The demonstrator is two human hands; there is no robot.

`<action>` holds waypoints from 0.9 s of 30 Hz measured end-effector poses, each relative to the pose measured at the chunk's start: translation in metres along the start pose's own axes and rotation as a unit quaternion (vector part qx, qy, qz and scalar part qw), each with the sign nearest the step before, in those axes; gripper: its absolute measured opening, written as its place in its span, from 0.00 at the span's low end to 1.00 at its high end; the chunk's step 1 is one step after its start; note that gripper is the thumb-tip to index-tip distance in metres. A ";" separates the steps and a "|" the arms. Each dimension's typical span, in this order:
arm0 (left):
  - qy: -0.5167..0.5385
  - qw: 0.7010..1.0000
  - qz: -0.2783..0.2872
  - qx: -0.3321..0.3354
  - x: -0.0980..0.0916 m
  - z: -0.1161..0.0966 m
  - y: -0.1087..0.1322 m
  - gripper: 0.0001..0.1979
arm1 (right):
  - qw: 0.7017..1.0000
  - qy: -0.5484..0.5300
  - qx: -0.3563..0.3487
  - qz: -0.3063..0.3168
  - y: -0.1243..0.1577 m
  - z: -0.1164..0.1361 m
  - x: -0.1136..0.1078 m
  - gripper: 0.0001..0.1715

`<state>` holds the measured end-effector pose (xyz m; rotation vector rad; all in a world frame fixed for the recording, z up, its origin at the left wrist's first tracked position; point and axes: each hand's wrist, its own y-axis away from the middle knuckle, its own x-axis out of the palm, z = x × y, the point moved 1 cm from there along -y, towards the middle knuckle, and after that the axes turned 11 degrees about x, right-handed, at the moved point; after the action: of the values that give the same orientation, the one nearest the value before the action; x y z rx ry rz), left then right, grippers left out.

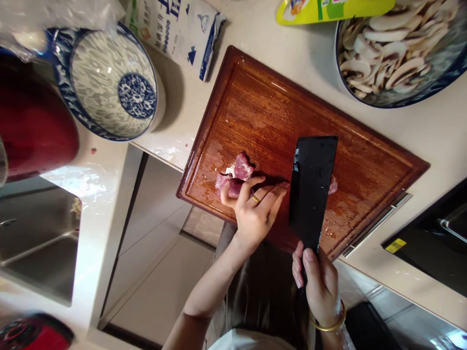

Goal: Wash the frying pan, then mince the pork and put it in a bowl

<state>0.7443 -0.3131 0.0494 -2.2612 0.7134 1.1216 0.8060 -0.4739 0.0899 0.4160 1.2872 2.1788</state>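
Chunks of raw red meat [239,173] lie on a wet wooden cutting board [262,107] near its front edge. My left hand [255,211], with a ring on one finger, presses its fingers down on the meat. A black cleaver [312,187] is gripped at the handle by my right hand [319,284], which wears a gold bangle. The blade stands on the board just right of my left fingers. A small piece of meat [332,184] shows right of the blade.
A blue-patterned empty bowl [109,82] sits left of the board. A bowl of sliced mushrooms [397,48] stands at the back right. A white and blue packet [175,29] lies behind the board. A red pot [32,126] and a sink [36,243] are at the left.
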 end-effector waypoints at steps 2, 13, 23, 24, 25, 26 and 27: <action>0.001 1.000 0.002 -0.004 -0.003 0.001 0.001 0.05 | 1.000 0.001 -0.001 0.001 -0.001 0.001 0.000 0.12; 0.029 0.998 0.032 -0.047 0.003 0.001 -0.006 0.04 | 1.000 -0.004 0.007 0.000 -0.002 0.006 0.002 0.14; 0.024 0.999 0.013 -0.022 -0.010 0.003 0.010 0.03 | 0.998 -0.028 0.049 0.020 0.000 0.002 0.000 0.15; 0.019 0.999 0.011 -0.023 -0.011 0.004 0.012 0.04 | 0.998 -0.030 0.046 0.019 0.000 0.002 0.000 0.15; 0.012 1.000 0.009 -0.027 -0.012 0.005 0.015 0.06 | 0.998 -0.031 0.042 0.019 0.000 0.003 0.000 0.15; 0.003 0.999 0.004 -0.034 -0.013 0.005 0.016 0.07 | 0.999 -0.031 0.039 0.018 -0.001 0.004 -0.001 0.15; -0.005 0.999 -0.002 -0.041 -0.013 0.006 0.017 0.08 | 0.999 -0.030 0.037 0.018 -0.001 0.004 -0.001 0.15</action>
<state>0.7227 -0.3185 0.0535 -2.3215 0.6697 1.1787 0.8093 -0.4710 0.0913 0.5346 1.3389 2.1361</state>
